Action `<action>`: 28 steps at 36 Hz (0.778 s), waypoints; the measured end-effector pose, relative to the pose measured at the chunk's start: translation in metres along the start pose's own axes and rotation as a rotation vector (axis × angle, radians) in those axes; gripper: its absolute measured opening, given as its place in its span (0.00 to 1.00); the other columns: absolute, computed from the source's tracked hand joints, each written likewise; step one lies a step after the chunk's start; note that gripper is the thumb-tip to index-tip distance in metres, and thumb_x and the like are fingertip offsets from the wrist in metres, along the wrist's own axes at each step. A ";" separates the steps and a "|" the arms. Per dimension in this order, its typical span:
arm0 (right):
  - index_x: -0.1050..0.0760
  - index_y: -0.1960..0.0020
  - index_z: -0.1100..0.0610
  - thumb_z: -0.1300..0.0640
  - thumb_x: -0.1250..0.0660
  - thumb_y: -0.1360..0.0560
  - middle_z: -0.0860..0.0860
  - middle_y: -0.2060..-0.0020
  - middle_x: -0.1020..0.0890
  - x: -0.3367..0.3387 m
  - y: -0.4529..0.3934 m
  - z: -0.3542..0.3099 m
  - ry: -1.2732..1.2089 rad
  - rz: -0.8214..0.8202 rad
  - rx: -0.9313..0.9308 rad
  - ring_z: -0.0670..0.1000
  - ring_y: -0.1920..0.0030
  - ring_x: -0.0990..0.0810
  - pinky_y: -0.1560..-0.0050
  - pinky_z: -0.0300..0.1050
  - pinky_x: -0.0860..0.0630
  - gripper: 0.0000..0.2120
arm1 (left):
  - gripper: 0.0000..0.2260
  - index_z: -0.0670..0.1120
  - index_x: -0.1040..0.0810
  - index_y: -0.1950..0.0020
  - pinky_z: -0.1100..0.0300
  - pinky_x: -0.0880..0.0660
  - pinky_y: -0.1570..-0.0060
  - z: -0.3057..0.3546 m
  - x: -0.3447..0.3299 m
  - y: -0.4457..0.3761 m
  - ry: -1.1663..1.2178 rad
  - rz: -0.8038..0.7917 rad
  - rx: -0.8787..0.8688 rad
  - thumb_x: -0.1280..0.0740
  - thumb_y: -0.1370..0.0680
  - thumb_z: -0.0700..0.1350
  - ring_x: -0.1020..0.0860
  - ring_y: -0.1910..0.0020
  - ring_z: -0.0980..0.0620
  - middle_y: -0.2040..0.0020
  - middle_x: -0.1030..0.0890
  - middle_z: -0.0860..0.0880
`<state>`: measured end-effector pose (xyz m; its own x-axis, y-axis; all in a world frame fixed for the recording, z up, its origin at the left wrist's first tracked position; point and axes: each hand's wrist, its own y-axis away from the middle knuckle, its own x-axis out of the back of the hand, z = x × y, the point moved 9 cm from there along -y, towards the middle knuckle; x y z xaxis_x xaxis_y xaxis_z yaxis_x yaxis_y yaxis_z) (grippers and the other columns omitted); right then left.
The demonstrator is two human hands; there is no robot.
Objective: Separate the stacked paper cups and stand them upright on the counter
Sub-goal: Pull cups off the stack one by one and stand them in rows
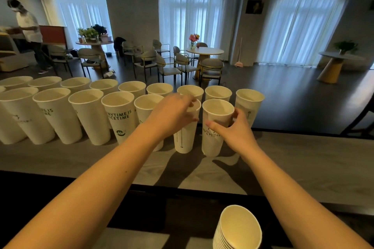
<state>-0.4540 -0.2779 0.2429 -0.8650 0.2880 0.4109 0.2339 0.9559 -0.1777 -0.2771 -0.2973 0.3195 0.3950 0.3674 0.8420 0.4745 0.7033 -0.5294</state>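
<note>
Paper cups: two rows stood upright on the grey tabletop.
Left hand: gripped one cup's rim.
Right hand: clasped the newest cup.
Next: release, fetch from the nested stack.

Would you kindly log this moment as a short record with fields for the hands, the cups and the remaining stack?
left hand: grips the rim of a front-row cup
right hand: grips the neighbouring cup near its top
standing cups: two rows, upright on the counter
back row's right end: cup, beyond the right hand
remaining stack: nested cups, bottom of view, untouched
</note>
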 end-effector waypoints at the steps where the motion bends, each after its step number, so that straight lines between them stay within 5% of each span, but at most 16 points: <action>1: 0.46 0.19 0.51 0.38 0.21 0.34 0.51 0.22 0.35 0.003 0.004 -0.001 0.010 0.000 -0.003 0.56 0.24 0.34 0.30 0.58 0.32 0.53 | 0.23 0.47 0.27 0.34 0.56 0.24 0.46 0.003 0.008 0.002 0.024 0.031 0.006 0.28 0.26 0.53 0.21 0.43 0.51 0.42 0.19 0.50; 7: 0.45 0.20 0.50 0.38 0.22 0.32 0.50 0.21 0.38 0.023 0.044 -0.011 0.082 -0.020 0.031 0.54 0.24 0.35 0.28 0.58 0.32 0.50 | 0.12 0.48 0.24 0.39 0.61 0.23 0.50 0.036 0.046 0.045 0.301 0.185 0.044 0.33 0.21 0.48 0.22 0.50 0.59 0.48 0.19 0.54; 14: 0.38 0.22 0.49 0.43 0.23 0.29 0.49 0.25 0.32 0.042 0.131 0.031 0.202 -0.117 0.017 0.48 0.26 0.33 0.31 0.46 0.32 0.42 | 0.11 0.56 0.26 0.40 0.56 0.20 0.49 0.120 -0.044 0.127 0.495 -0.372 -0.012 0.36 0.21 0.55 0.22 0.50 0.62 0.47 0.20 0.58; 20: 0.41 0.21 0.47 0.41 0.23 0.30 0.45 0.25 0.34 0.053 0.203 0.112 0.086 -0.087 -0.165 0.45 0.27 0.35 0.35 0.41 0.35 0.44 | 0.22 0.54 0.32 0.32 0.64 0.31 0.39 0.176 -0.094 0.182 0.366 -0.477 -0.164 0.32 0.24 0.57 0.26 0.42 0.61 0.40 0.23 0.58; 23: 0.43 0.20 0.47 0.37 0.21 0.36 0.45 0.24 0.35 0.044 0.234 0.148 0.003 -0.094 -0.258 0.46 0.25 0.35 0.31 0.42 0.35 0.51 | 0.23 0.51 0.28 0.35 0.54 0.39 0.27 0.186 -0.120 0.200 0.183 -0.478 -0.272 0.32 0.26 0.59 0.26 0.36 0.53 0.39 0.20 0.52; 28: 0.51 0.18 0.47 0.41 0.18 0.39 0.48 0.20 0.40 0.011 0.266 0.185 -0.037 -0.165 -0.352 0.48 0.22 0.39 0.25 0.49 0.37 0.60 | 0.14 0.46 0.18 0.51 0.47 0.37 0.31 0.182 -0.136 0.211 -0.050 -0.455 -0.284 0.27 0.32 0.52 0.22 0.41 0.39 0.54 0.15 0.44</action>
<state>-0.4833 -0.0314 0.0350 -0.9175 0.1324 0.3750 0.2228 0.9522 0.2089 -0.3742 -0.0875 0.1119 0.0652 0.0973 0.9931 0.7859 0.6082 -0.1112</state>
